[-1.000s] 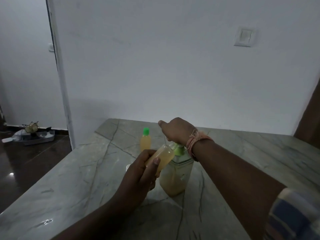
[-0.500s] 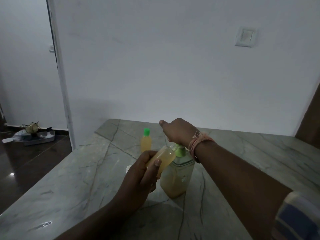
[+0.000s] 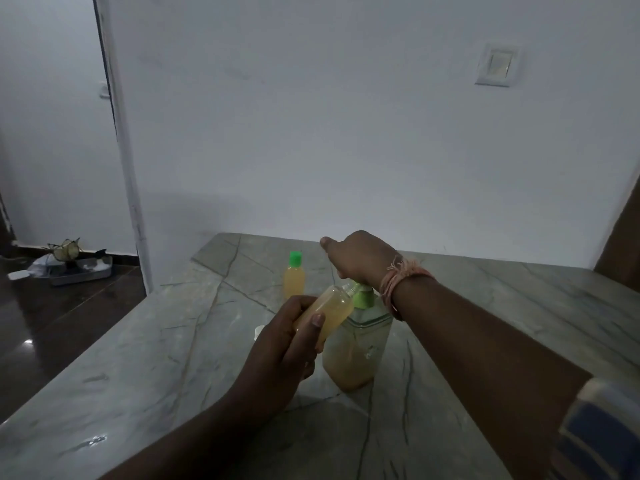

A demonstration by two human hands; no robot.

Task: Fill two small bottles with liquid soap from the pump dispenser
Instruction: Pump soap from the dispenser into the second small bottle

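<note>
At frame centre, the left hand clamps the uncapped small bottle, tilted at the nozzle; the right hand presses the pump dispenser. Light, likely soap-slick plastic (grip mid-body).

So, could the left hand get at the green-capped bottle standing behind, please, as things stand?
Probably not yet: the left hand is closed around the uncapped small bottle held at the pump dispenser. The marble between it and the green-capped bottle looks bare.

capped bottle on table, beyond left hand | dispenser under right hand | open bottle in left hand, at dispenser's left
</note>
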